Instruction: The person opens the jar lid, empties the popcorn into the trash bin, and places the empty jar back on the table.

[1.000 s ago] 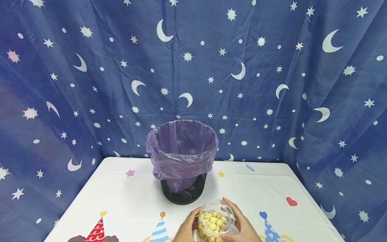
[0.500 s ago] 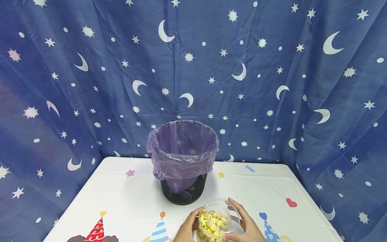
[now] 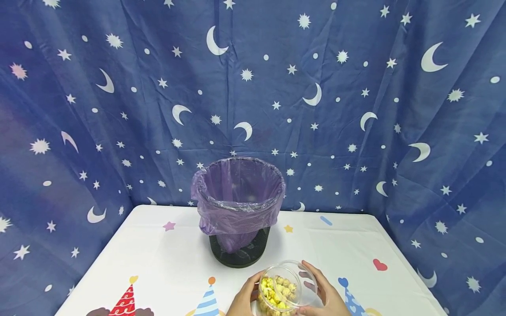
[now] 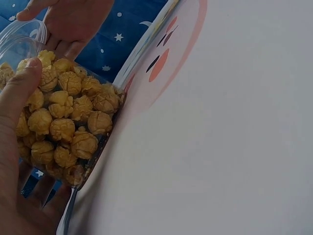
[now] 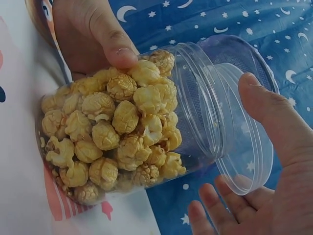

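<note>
A clear plastic jar [image 5: 200, 115] of yellow popcorn [image 5: 105, 134] stands on the table at the bottom middle of the head view. My left hand [image 3: 242, 300] grips its left side, with the thumb across the wall in the left wrist view. At the jar's mouth, a clear round lid [image 5: 261, 147] sits tilted and shifted to the right, off the rim over part of the opening. My right hand [image 3: 327, 296] holds this lid by its edge, thumb on one side and fingers on the other. The jar's base is cut off in the head view.
Behind the jar, slightly left, stands a black mesh bin [image 3: 237, 259] lined with a purple bag [image 3: 241, 219]. A white printed cloth [image 3: 158, 259] covers the table. A blue star-and-moon curtain [image 3: 261, 79] hangs behind and along both sides.
The lid has slid rightward off the jar's mouth, uncovering popcorn on the left. My right hand moved right with it, while my left hand and the jar stayed nearly in place.
</note>
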The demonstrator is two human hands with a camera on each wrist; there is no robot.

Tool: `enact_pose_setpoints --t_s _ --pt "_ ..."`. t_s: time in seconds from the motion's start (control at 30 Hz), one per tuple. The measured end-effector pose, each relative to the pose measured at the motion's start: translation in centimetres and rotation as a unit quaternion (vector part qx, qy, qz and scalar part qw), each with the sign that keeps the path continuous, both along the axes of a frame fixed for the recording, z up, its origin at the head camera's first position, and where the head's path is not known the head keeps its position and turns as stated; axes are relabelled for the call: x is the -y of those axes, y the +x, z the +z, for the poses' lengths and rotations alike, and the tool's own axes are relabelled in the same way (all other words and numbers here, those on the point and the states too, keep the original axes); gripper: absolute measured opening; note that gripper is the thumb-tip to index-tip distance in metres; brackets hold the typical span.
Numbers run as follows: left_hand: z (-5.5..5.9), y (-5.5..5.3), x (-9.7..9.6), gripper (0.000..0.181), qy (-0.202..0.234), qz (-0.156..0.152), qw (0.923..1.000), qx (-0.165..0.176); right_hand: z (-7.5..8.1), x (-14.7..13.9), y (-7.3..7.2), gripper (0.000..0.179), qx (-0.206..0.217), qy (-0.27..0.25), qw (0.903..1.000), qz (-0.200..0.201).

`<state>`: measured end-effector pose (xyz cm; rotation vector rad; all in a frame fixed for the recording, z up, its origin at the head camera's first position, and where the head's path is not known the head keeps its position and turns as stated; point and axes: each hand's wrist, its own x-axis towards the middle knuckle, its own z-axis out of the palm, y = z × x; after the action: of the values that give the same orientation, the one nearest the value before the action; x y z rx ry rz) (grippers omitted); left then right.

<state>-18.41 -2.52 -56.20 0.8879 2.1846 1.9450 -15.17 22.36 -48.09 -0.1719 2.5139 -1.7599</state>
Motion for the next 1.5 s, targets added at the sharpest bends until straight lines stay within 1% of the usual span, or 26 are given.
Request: enact_pose_setpoints --t_s 0.1,0.27,0.43,0.6,0.67,0.77,0.93,1.1,1.27,1.33,1.43,1.5 --pt "0.1 0.0 0.0 0.099 -0.007 0.006 1.0 0.002 0.1 -0.2 0.1 0.092 -0.006 0.004 1.0 0.0" --pt "0.3 0.1 0.0 0.098 -0.01 0.009 0.9999 0.008 0.2 -0.6 0.0 0.09 -0.011 -0.005 0.9999 0.001" --pt "0.3 0.1 -0.1 0.098 -0.008 0.01 0.9999 0.002 0.2 -1.3 -0.2 0.09 -0.029 -0.019 0.9993 0.009" --pt "0.2 0.1 -0.1 0.099 -0.013 0.014 0.9998 -0.005 -0.1 -2.3 -0.5 0.085 -0.069 -0.045 0.9953 0.05" --pt "0.2 0.0 -0.1 0.098 -0.012 0.011 0.9999 -0.003 -0.3 -2.6 -0.6 0.084 -0.084 -0.052 0.9929 0.067" --pt "0.2 0.0 0.0 0.098 -0.01 0.005 0.9999 0.005 -0.5 -3.0 -0.8 0.085 -0.086 -0.054 0.9926 0.067" --pt "0.2 0.1 0.0 0.098 -0.008 0.0 0.9999 0.009 -0.6 -3.6 -1.0 0.085 -0.079 -0.053 0.9947 0.041" --pt "0.1 0.1 0.0 0.098 -0.011 0.001 0.9999 0.002 -0.6 -4.1 -1.2 0.085 -0.102 -0.045 0.9936 0.02" --pt "-0.1 0.0 0.1 0.098 -0.017 0.002 0.9998 -0.005 -1.1 -4.6 -1.9 0.085 -0.092 -0.03 0.9952 -0.018" --pt "-0.1 0.0 0.1 0.098 -0.016 0.0 0.9999 -0.001 -1.4 -4.9 -2.2 0.085 -0.084 -0.02 0.9955 -0.039" --pt "-0.1 0.0 0.1 0.099 -0.018 -0.002 0.9998 0.009 -2.0 -5.5 -2.7 0.085 -0.086 -0.002 0.9945 -0.06" --pt "0.0 0.1 0.1 0.099 -0.024 0.003 0.9996 0.013 -2.1 -5.8 -3.0 0.086 -0.082 0.002 0.9941 -0.07"
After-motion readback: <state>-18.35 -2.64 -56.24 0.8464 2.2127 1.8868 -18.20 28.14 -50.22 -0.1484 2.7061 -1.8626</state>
